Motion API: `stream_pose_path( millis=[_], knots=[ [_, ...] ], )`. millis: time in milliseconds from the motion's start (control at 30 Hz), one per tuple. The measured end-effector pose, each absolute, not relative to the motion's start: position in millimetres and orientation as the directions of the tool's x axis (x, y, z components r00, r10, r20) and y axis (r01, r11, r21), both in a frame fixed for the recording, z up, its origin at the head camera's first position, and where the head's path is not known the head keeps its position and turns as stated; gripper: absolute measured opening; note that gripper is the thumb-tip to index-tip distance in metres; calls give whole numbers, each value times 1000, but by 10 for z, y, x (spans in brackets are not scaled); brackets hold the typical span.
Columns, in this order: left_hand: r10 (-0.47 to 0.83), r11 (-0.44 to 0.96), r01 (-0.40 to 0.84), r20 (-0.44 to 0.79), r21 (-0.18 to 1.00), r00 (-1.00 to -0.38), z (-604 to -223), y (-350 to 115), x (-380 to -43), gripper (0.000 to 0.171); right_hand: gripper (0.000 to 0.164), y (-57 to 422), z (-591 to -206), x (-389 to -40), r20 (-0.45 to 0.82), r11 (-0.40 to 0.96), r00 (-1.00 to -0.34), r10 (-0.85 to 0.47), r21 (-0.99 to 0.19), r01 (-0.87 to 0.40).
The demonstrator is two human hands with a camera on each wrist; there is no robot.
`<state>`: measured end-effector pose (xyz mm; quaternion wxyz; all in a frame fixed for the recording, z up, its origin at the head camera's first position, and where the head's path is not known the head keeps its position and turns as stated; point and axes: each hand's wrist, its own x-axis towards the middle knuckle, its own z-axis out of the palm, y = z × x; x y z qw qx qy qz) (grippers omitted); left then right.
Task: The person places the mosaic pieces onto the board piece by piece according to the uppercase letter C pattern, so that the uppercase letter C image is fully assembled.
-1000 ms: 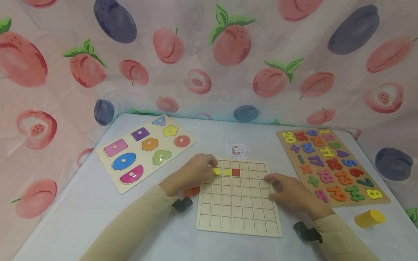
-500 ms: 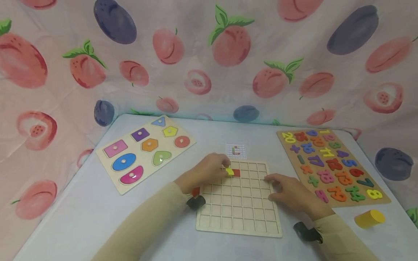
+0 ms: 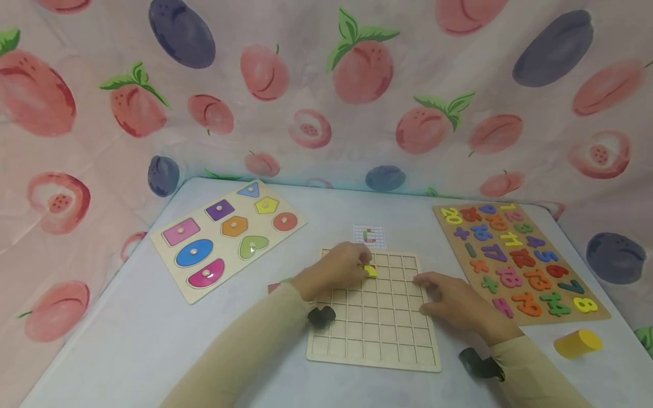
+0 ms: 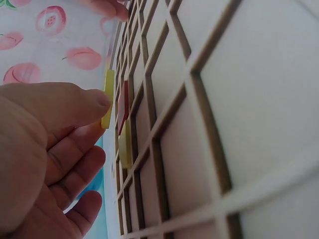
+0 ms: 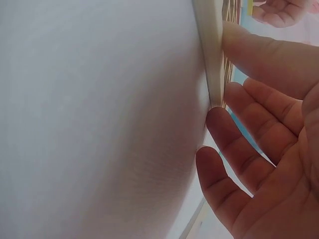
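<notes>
My left hand point(image 3: 340, 265) pinches a thin yellow tile point(image 4: 107, 99) between thumb and finger, just above the wooden grid board point(image 3: 377, 334). In the left wrist view, a red tile point(image 4: 123, 107) and another yellow tile point(image 4: 126, 147) lie on the grid, side by side; the held tile is apart from them. From above, the left hand hides most of these tiles. My right hand point(image 3: 456, 303) rests at the board's right edge, its thumb and fingertips touching the rim point(image 5: 214, 59) with fingers loosely bent.
A pattern card point(image 3: 369, 236) lies behind the grid. At the left is a knobbed shape puzzle point(image 3: 224, 266); at the right, a number puzzle point(image 3: 502, 294) and a yellow cylinder point(image 3: 576, 343). A reddish piece point(image 3: 274, 287) shows partly beside my left sleeve.
My left hand has picked up a yellow tile at the board's upper left and carried it rightward to the red tile. The right hand has stayed in place.
</notes>
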<state>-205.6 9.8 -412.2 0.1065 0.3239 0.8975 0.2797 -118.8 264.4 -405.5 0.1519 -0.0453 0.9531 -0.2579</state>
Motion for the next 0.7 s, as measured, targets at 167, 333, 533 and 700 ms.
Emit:
stream_pose_path(
  millis=[167, 333, 533, 700],
  knots=[
    [645, 634, 518, -23, 575, -764, -4132, 168, -2059, 32, 58, 2653, -4041, -1192, -267, 864, -947, -176, -504, -18],
    [640, 630, 489, -46, 603, -767, -4140, 226, -2075, 36, 57, 2657, -4032, -1194, -274, 861, -947, -167, -509, -4],
    [639, 637, 484, -60, 600, -767, -4151, 296, -2082, 37, 57, 2653, -4033, -1196, -278, 861, -945, -171, -508, -6],
    [632, 639, 473, -64, 607, -772, -4151, 324, -2075, 36, 59, 2646, -4017, -1195, -285, 864, -942, -175, -504, -8]
  ],
)
